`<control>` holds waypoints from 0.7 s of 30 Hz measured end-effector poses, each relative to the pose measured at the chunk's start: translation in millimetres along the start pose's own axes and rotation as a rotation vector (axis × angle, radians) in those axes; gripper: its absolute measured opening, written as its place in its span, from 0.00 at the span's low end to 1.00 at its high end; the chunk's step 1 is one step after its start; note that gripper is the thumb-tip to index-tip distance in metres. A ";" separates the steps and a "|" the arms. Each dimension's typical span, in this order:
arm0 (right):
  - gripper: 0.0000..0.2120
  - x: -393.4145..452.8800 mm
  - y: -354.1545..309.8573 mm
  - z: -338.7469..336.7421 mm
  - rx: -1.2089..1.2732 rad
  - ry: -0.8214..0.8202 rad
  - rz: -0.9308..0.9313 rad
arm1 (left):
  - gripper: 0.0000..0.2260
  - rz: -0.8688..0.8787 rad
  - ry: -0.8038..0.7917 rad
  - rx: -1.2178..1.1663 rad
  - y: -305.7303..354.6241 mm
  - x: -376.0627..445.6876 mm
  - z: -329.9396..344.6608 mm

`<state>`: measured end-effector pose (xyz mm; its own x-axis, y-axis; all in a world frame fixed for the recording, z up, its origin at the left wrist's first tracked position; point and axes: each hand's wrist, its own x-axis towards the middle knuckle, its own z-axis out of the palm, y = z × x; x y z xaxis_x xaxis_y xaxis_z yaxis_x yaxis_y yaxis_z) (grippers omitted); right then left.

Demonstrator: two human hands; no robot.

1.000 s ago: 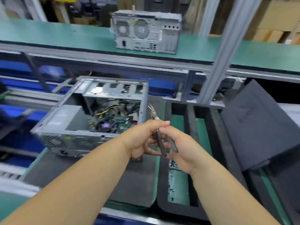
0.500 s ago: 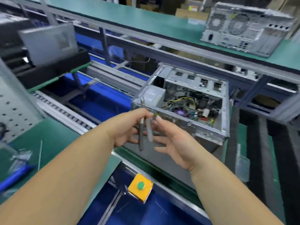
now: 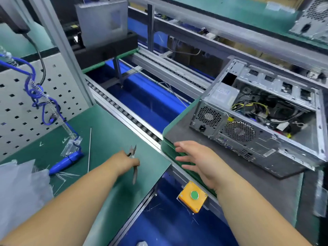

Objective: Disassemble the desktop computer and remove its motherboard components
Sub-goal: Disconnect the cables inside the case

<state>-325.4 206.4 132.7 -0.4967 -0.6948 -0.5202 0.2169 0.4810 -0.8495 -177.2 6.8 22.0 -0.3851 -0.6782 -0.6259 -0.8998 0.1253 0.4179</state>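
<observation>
Our left hand (image 3: 126,161) has carried the pliers (image 3: 133,163), still gripped, off to the green bench's right edge, while our right hand (image 3: 197,161) hangs open beside the opened computer case (image 3: 262,118) on its pallet, so cutting seems finished.

A green work mat (image 3: 113,139) covers the bench in the lower left of the frame. Behind it, at the left edge, stands a pale pegboard panel (image 3: 17,103) with square holes. A roller conveyor rail (image 3: 124,112) runs diagonally from the left centre toward the lower middle, with a blue trough (image 3: 147,102) beside it. A grey aluminium post (image 3: 58,41) rises in the upper left. Across the top right stretches a long green-topped shelf (image 3: 239,9) on a metal frame. In the lower centre a yellow box with a green button (image 3: 193,197) is fixed to the line's edge.
</observation>
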 end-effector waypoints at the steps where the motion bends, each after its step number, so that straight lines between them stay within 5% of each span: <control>1: 0.14 3.1 2.3 3.6 -0.013 0.001 0.012 | 0.20 -0.006 -0.003 -0.014 -5.4 4.6 6.3; 10: 0.13 18.2 10.2 8.7 -0.038 0.049 0.056 | 0.28 0.054 0.221 0.360 -22.3 29.5 47.6; 21: 0.13 15.7 5.8 -17.0 -0.005 0.058 0.031 | 0.35 -0.038 0.182 0.567 6.5 29.1 42.7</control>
<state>-346.3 207.5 121.1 -0.5380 -0.6472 -0.5401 0.2290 0.5044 -0.8325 -203.0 18.8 -21.6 -0.3538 -0.7969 -0.4897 -0.9007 0.4313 -0.0511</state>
